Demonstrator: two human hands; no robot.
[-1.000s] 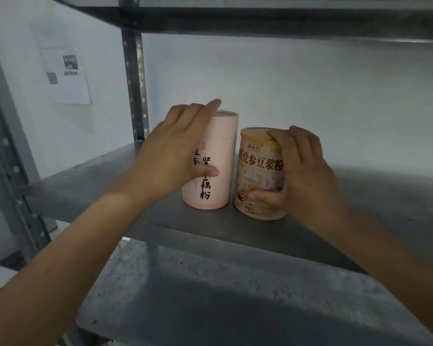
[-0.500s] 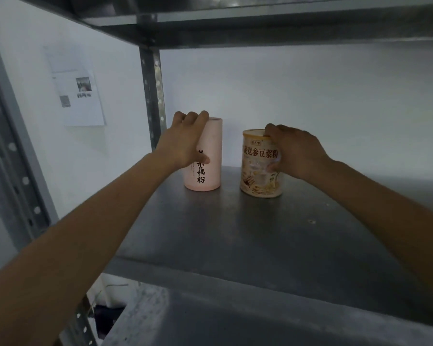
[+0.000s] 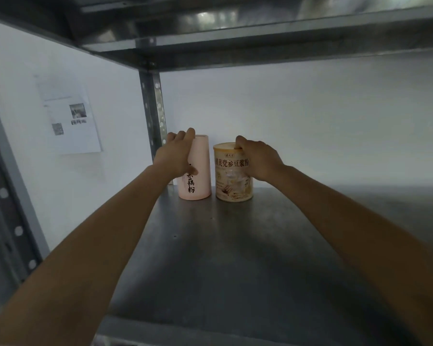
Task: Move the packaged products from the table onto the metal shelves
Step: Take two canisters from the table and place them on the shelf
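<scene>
Tube point(image 3: 201, 168), can point(image 3: 233, 182) pushed deeper, both gripped

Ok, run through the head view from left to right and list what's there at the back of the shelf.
Paper sheet on the wall → perforated shelf post → left hand → pink canister → beige can → right hand.
</scene>
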